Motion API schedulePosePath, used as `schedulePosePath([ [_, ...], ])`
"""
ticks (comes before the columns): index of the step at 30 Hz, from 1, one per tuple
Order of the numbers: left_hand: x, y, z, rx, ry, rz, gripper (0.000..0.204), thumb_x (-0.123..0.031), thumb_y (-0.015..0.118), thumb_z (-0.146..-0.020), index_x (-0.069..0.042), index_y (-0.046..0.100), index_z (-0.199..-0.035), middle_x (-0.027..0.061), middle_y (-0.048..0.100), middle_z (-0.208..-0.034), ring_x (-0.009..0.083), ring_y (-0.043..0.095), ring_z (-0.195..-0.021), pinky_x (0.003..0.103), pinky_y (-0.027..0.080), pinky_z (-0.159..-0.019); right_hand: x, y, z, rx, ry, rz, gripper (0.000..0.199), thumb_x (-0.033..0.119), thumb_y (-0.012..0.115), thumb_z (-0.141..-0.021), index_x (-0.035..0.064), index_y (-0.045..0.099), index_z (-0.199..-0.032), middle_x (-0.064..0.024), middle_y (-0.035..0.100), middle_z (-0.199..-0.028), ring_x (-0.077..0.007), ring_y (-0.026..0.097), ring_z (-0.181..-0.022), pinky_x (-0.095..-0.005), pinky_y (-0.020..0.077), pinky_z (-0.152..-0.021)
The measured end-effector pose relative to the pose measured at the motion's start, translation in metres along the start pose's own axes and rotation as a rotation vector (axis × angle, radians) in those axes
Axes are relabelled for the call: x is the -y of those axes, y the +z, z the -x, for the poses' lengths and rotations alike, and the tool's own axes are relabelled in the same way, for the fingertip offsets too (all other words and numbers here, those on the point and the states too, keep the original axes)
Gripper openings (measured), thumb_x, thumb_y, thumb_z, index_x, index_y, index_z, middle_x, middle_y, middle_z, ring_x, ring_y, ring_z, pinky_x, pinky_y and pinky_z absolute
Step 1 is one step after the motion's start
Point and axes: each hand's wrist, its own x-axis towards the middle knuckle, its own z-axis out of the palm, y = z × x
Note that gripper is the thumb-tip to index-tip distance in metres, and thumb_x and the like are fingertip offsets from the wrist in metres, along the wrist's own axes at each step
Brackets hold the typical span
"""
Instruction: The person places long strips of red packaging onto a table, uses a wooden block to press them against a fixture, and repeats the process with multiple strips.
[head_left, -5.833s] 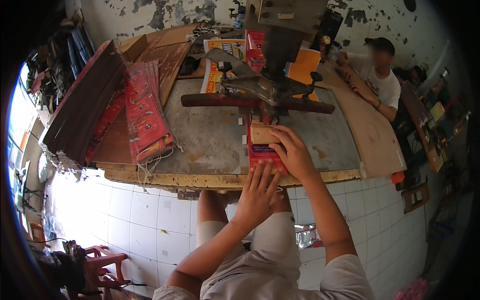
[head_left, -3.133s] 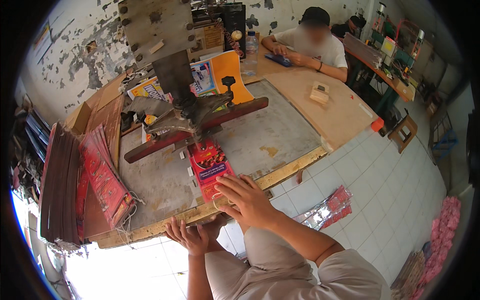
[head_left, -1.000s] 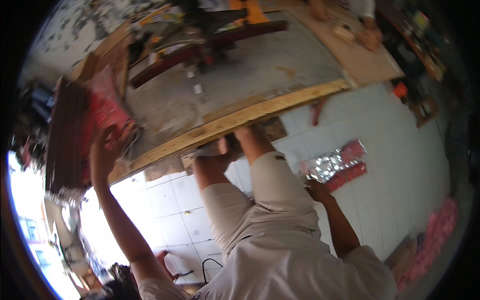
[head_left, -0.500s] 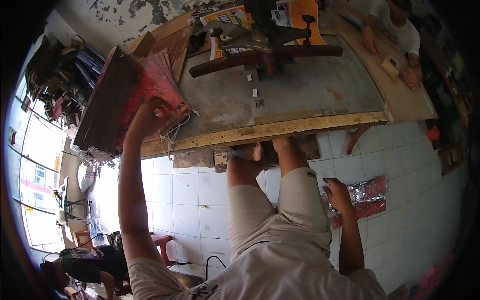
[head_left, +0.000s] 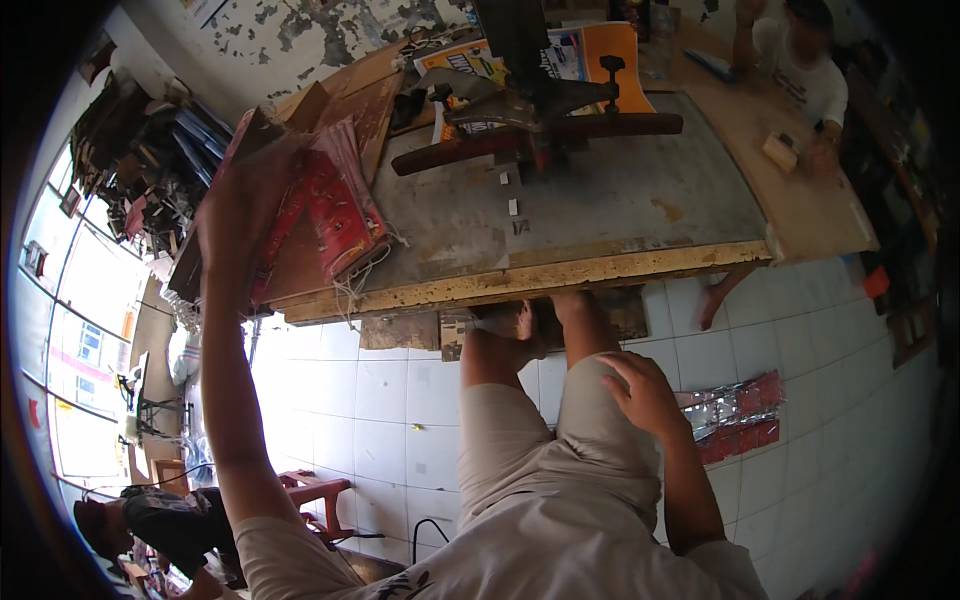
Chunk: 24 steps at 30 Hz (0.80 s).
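Observation:
My left hand (head_left: 245, 205), blurred by motion, is over the dark brown stack (head_left: 190, 262) at the table's left end; its fingers are too smeared to read. Beside it lies a pile of flat red printed bags (head_left: 345, 205), with white cords hanging over the table's front edge. My right hand (head_left: 645, 392) is above my right thigh, its fingers apart and holding nothing. In front of me a dark machine with a long curved bar (head_left: 600, 125) stands over the grey table top (head_left: 600, 195), where small white pieces (head_left: 514, 207) sit in a line.
Orange and yellow printed sheets (head_left: 632, 70) are behind the bar. At the far right a person (head_left: 815, 85) sits by a small wooden block (head_left: 780, 151). Red and silver packets (head_left: 740, 415) lie on the tiled floor. A red stool (head_left: 318, 492) and another person (head_left: 170, 530) are at lower left.
My left hand has moved left and away from the red bags to the brown stack. My right hand has come left over my thigh. The person at far right has raised one hand.

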Motion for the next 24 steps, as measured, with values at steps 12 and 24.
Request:
schedulePosePath([
  [12,0.197,-0.2,0.038,-0.678,-0.115,-0.228,0.043,-0.036,0.058,-0.114,-0.014,0.063,-0.15,0.0145,0.076,-0.137,0.0364,0.076,-0.121,0.047,0.061,-0.099,0.125,0.036,-0.102,0.016,-0.455,-0.343,0.037,0.022,0.079,-0.103,0.0095,0.072,-0.137,-0.0054,0.076,-0.118,-0.0243,0.073,-0.107,-0.0432,0.0559,-0.097],
  [24,0.225,-0.045,0.01,-0.92,-0.398,-0.017,0.058,-0.028,0.074,-0.102,-0.018,0.056,-0.156,0.0137,0.078,-0.129,0.0378,0.08,-0.109,0.05,0.063,-0.089,0.131,0.062,-0.063,0.21,-0.43,-0.311,0.035,0.021,0.077,-0.106,0.0093,0.072,-0.138,-0.0095,0.076,-0.122,-0.0294,0.069,-0.121,-0.0449,0.0511,-0.109],
])
